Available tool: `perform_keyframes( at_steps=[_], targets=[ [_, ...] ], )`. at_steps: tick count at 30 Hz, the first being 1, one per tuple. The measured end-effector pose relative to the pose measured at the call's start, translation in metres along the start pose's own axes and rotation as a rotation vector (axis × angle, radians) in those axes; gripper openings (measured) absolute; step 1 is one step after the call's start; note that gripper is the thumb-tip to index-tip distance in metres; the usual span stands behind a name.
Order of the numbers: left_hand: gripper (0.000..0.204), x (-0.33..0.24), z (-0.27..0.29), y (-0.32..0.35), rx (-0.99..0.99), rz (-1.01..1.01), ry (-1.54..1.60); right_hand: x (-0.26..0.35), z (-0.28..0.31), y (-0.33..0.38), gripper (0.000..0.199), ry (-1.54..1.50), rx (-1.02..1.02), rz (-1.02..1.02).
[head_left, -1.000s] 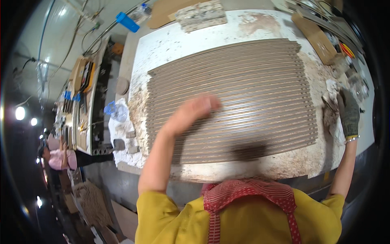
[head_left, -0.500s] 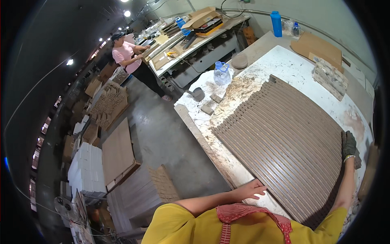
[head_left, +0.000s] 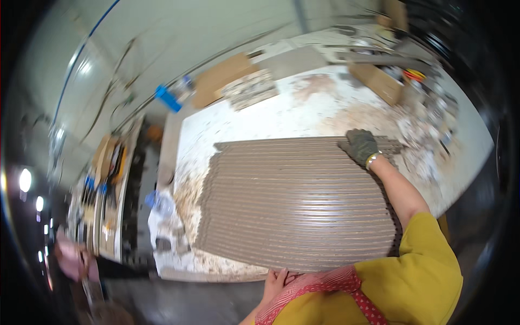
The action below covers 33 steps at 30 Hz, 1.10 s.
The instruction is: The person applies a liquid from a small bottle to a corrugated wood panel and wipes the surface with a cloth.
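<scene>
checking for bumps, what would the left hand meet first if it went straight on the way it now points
The strips, by their near edge, which lies just beyond the left hand; depth is unclear, so they may already touch.

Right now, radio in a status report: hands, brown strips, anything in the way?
Right hand, gloved, at brown strips, far right, grip unclear. Left hand at near edge. Strips side by side on white tabletop. Cardboard box beyond, off strips.

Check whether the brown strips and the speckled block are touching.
Apart. The head view shows a band of white tabletop between the speckled block and the far edge of the brown strips.
</scene>
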State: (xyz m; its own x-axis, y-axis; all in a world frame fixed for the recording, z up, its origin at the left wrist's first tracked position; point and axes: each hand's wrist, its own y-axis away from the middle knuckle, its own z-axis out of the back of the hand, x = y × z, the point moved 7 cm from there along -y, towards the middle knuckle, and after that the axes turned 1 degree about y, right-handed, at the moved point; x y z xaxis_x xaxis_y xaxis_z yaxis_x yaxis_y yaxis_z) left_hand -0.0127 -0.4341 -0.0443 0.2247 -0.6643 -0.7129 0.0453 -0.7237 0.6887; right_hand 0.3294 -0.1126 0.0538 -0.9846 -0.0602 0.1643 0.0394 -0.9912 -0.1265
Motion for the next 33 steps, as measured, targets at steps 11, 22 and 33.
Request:
perform_keyframes(
  at_steps=[11,22,33],
  targets=[
    [0.022,-0.074,0.07,-0.091,0.436,-0.141,-0.371,-0.044,0.028,0.182,0.059,-0.015,0.05,-0.601],
    [0.021,-0.252,-0.006,-0.262,0.444,-0.586,-0.819,0.017,0.03,0.301,0.076,-0.181,0.065,-0.75],
    [0.075,-0.338,-0.023,-0.352,-0.276,-0.841,-1.584,0.204,-0.043,0.338,0.077,-1.051,0.157,-0.305]
  ],
)
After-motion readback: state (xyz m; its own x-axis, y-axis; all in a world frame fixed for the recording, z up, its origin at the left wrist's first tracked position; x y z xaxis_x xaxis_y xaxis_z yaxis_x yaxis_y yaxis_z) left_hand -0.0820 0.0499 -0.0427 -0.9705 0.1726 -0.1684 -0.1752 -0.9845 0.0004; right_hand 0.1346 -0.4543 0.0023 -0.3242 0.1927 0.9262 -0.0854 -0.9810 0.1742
